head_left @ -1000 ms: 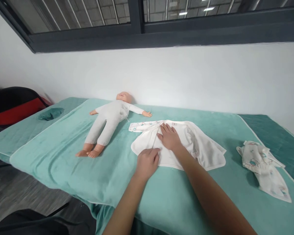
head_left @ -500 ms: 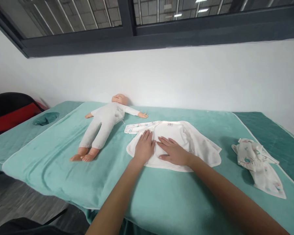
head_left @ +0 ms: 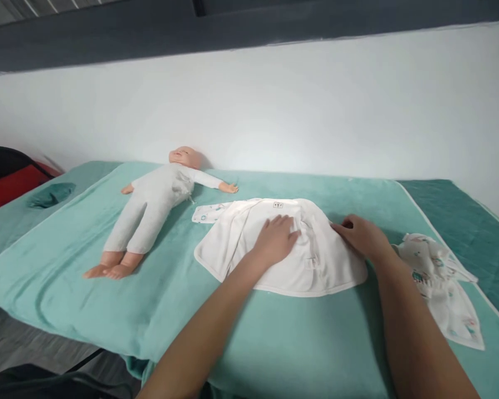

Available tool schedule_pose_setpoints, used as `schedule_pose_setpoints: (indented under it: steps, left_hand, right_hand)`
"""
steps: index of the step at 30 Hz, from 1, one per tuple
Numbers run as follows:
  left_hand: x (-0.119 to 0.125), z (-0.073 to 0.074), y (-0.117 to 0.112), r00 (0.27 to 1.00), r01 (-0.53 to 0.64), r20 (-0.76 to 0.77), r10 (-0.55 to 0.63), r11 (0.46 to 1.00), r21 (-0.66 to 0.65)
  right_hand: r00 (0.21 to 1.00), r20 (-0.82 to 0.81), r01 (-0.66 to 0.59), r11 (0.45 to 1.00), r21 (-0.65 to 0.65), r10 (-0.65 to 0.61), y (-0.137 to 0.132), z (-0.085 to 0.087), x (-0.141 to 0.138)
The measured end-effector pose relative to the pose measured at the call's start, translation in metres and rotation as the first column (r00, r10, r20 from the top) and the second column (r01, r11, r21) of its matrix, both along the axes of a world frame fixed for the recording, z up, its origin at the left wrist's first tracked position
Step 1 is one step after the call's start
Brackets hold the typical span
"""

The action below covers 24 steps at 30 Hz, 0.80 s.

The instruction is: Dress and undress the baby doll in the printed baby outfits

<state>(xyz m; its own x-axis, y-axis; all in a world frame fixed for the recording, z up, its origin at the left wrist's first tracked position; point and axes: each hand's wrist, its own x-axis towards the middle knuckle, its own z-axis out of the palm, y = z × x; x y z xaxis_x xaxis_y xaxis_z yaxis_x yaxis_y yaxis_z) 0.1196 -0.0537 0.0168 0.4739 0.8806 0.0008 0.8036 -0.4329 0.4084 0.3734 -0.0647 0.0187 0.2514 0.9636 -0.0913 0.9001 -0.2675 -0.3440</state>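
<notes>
A white baby shirt (head_left: 241, 244) lies spread out with its plain inside up; one patterned sleeve (head_left: 210, 213) sticks out at the left. My left hand (head_left: 276, 238) rests flat on the middle of the shirt, fingers stretched out. At the shirt's right edge, my right hand (head_left: 361, 235) pinches the cloth between thumb and fingers. To the left a baby doll (head_left: 153, 194) in a white body suit lies on its back, arms out and feet toward me.
Green padded cover (head_left: 149, 316) drapes the table. A crumpled patterned garment (head_left: 449, 299) lies at the right, partly behind my right forearm. A black and red bag (head_left: 12, 183) stands at the far left. A white wall (head_left: 274, 111) rises behind the table.
My right hand has moved from flat on the shirt's middle to its right edge and closed on the cloth. My left hand has shifted rightward over the shirt. The view has tilted down.
</notes>
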Motion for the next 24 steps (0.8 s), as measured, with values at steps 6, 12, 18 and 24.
schedule_pose_setpoints:
  steps: [6,12,18,24]
  left_hand:
    - [0.043,-0.022,-0.001,0.995,0.085,0.026,-0.091,0.980,0.179]
    - [0.040,-0.028,0.002,0.989,0.131,0.036,-0.141,0.969,0.211]
    - [0.043,-0.029,0.003,0.988,0.132,0.052,-0.147,0.966,0.223]
    - [0.036,-0.025,0.006,0.954,-0.054,0.300,-0.020,0.970,0.236]
  right_hand:
    - [0.988,-0.093,-0.137,0.978,-0.155,0.124,-0.013,0.011,0.021]
    - [0.958,-0.184,0.261,0.933,0.249,-0.219,-0.004,0.006,0.034]
    - [0.924,-0.220,0.383,0.786,0.485,-0.314,0.008,-0.015,0.041]
    - [0.992,-0.065,0.125,0.729,0.673,-0.110,0.009,-0.024,0.031]
